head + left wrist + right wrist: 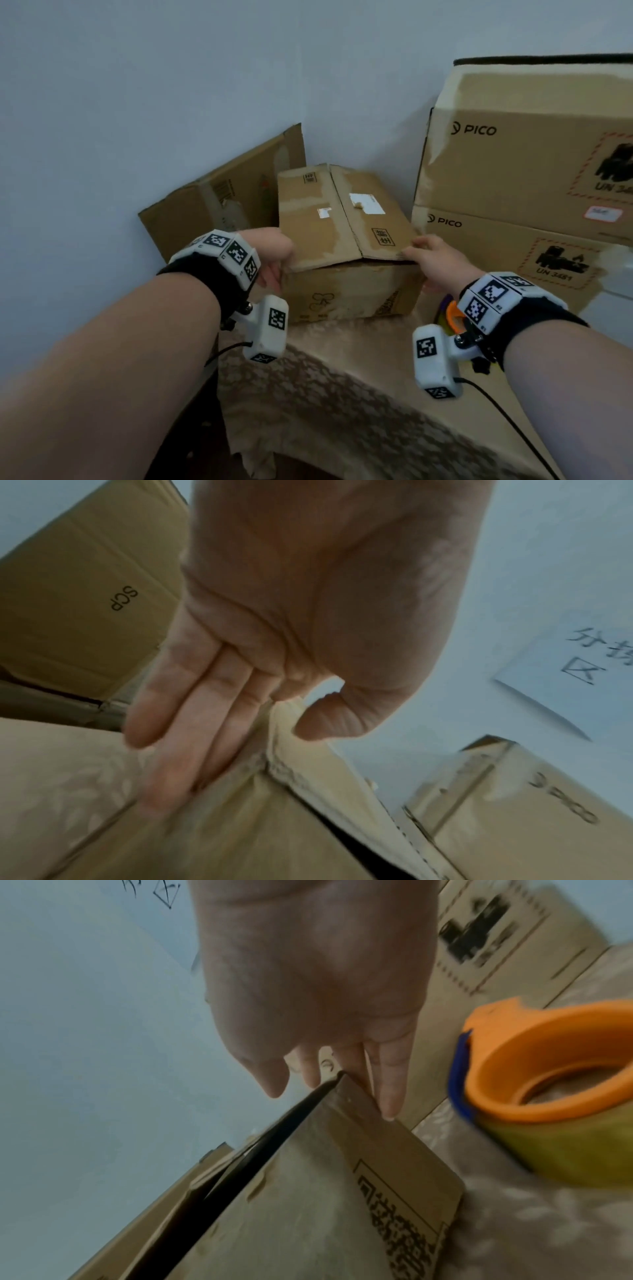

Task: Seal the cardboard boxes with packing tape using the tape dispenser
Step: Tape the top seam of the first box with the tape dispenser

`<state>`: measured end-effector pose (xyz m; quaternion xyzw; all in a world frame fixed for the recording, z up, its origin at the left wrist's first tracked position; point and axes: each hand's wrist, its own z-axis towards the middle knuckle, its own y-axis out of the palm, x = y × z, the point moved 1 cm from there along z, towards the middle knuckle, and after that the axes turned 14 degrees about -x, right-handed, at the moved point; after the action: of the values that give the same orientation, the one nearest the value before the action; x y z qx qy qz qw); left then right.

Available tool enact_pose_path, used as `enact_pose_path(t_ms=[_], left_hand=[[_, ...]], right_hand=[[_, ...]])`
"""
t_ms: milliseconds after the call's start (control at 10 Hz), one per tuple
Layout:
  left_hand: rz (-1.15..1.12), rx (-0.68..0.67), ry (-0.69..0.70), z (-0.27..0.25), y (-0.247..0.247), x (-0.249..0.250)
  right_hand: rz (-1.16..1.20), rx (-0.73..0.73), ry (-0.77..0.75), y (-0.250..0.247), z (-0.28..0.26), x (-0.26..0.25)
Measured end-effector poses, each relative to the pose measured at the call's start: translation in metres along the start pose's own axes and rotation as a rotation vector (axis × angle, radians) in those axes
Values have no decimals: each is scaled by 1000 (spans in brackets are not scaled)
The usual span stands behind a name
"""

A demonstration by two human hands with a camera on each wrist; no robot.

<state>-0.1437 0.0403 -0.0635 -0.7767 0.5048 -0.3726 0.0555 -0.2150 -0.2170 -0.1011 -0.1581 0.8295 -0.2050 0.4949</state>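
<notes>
A small worn cardboard box (342,236) stands on the table, its top flaps lying down with the centre seam untaped. My left hand (277,263) holds its near left corner: in the left wrist view the fingers (192,723) lie straight down the side wall and the bent thumb sits over the flap edge (284,723). My right hand (424,260) holds the near right corner, thumb above the flap and fingers (390,1085) down the side. A dark gap shows under that flap (240,1177). The orange tape dispenser (548,1085) with its roll stands on the table by my right wrist (452,313).
Two large stacked PICO boxes (513,171) fill the right side, close to the small box. An open, tilted box (219,202) leans at the back left against the wall. The table carries a patterned beige cloth (342,394); its left edge drops off near my left forearm.
</notes>
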Motion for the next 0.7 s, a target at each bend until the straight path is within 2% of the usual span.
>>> enact_pose_path(t_ms=[100,200,300,400,500,600,700], left_hand=[[59,-168,-41,-27,26,6],[84,-265,-26,-47,42,18],[59,-24,62,-49,47,35],[292,178,71,-54,55,44],[420,285,6,-38,55,38],[451,278,-40,-26,56,35],[365,218,-35,-20,59,34]], right_hand=[[122,-17,42,-10,-20,16],[86,17,72,-21,-40,34],[-126,52,120,-20,-57,45],[-295,-29,149,-13,-59,54],[-352,-93,165,-11,-54,61],[-367,-122,191,-7,-36,74],[-427,-136,229,-2,-15,90]])
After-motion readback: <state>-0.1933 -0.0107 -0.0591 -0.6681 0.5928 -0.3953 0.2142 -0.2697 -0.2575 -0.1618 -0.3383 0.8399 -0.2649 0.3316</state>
